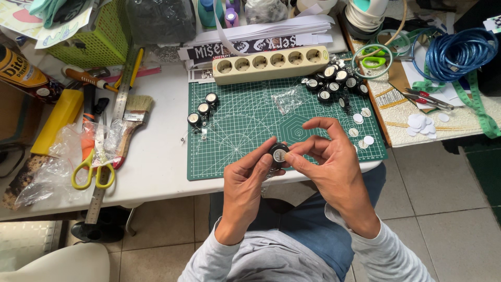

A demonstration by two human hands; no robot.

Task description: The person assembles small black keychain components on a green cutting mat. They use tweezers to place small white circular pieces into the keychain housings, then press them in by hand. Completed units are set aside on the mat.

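A white desk (162, 162) fills the upper part of the head view, its near edge just in front of the person's blue-trousered lap, with pale floor tiles below it. On the desk lies a green cutting mat (240, 120) printed with a white grid, and across the mat's far edge sits a long beige power strip (270, 63) with six round sockets. To the right, a coil of blue cable (459, 49) rests on a cluttered patch beside the mat. On the left side of the desk lie a flat paintbrush (133, 122), a steel ruler (107, 151) and yellow-handled scissors (94, 169), the scissors partly over crumpled clear plastic. Near the mat's far right corner a cluster of small black round caps (334, 83) is heaped together, and three more black caps (202, 108) stand in a short row near its left edge; a few white paper discs (361, 117) are scattered between the heap and the right edge. Above the mat's near edge, the left hand (248, 180) and the right hand (326, 162) meet, both pinching one small black round piece with a pale face (279, 154) between thumb and fingertips, held in the air clear of the mat.
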